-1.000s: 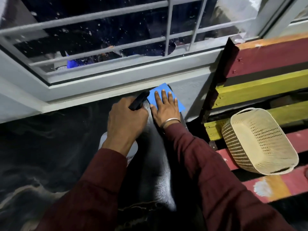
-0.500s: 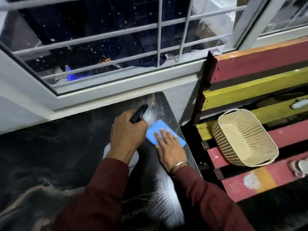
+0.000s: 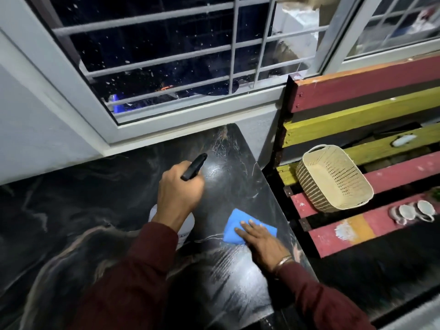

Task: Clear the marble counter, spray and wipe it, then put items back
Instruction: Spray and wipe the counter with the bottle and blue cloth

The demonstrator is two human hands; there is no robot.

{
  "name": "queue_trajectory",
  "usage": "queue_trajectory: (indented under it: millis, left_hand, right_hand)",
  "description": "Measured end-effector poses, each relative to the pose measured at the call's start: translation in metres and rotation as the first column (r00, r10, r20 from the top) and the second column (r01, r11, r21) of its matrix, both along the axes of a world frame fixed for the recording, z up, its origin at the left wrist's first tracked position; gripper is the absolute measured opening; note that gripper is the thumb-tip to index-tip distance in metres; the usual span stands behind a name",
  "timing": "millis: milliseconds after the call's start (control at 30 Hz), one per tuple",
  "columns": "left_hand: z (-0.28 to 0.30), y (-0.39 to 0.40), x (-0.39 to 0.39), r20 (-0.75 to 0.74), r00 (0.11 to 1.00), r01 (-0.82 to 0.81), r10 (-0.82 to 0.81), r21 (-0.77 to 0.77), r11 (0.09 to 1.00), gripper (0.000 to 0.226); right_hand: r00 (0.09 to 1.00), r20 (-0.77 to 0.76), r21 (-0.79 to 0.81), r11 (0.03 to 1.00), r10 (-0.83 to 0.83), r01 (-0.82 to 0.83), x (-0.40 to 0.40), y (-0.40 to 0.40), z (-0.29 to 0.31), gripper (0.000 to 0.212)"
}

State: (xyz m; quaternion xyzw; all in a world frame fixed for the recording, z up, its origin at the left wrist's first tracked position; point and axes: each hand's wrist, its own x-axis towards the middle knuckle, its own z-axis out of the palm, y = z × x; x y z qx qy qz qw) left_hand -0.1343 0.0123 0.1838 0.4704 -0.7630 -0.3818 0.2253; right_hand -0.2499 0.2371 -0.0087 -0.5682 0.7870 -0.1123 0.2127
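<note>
The black marble counter point(image 3: 71, 210) with pale veins fills the lower left. My left hand point(image 3: 178, 191) grips a spray bottle point(image 3: 194, 166); its black nozzle points up and right, and the white body shows below my wrist. My right hand point(image 3: 259, 241) presses flat on a blue cloth point(image 3: 238, 226) near the counter's right edge. Wet streaks shine on the stone in front of and behind the cloth.
A barred window point(image 3: 190, 67) with a white frame runs behind the counter. To the right stands a bench of red and yellow slats point(image 3: 381, 91). On it lie a cream perforated basket point(image 3: 333, 179) on its side and small white shells point(image 3: 414, 210).
My right hand has drawn the blue cloth from the far corner back toward me along the counter's right edge. My left hand keeps hold of the spray bottle in much the same place.
</note>
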Motion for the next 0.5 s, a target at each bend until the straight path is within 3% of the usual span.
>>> queue_trajectory:
  millis: [67,133,267,333,433,500]
  left_hand:
    - [0.008,0.007,0.016,-0.011,1.0,-0.008,0.008,0.027,1.0,0.018]
    - [0.02,0.016,0.031,-0.07,0.998,0.002,0.003,0.072,0.997,0.016]
    - [0.043,0.038,0.06,-0.236,0.972,0.033,-0.012,0.085,0.996,0.009]
    - [0.056,0.049,0.07,-0.281,0.959,0.06,-0.022,0.126,0.99,0.012]
    - [0.062,0.057,0.076,-0.326,0.946,0.077,0.003,0.234,0.969,0.016]
    - [0.062,0.063,0.077,-0.355,0.935,0.087,0.013,0.265,0.96,0.017]
  right_hand:
    - [0.972,0.077,0.024,0.975,-0.22,0.219,-0.009,0.015,0.006,0.059]
    - [0.888,0.155,0.022,0.9,-0.433,0.435,-0.005,0.022,0.02,0.049]
    - [0.566,0.386,-0.013,0.609,-0.728,0.793,0.011,0.016,0.062,0.036]
    - [0.373,0.581,0.02,0.471,-0.723,0.882,0.018,0.011,0.089,0.032]
    - [0.134,0.791,0.154,0.405,-0.597,0.901,0.021,0.006,0.121,0.024]
    - [-0.108,0.903,0.28,0.38,-0.415,0.882,0.022,0.004,0.144,0.027]
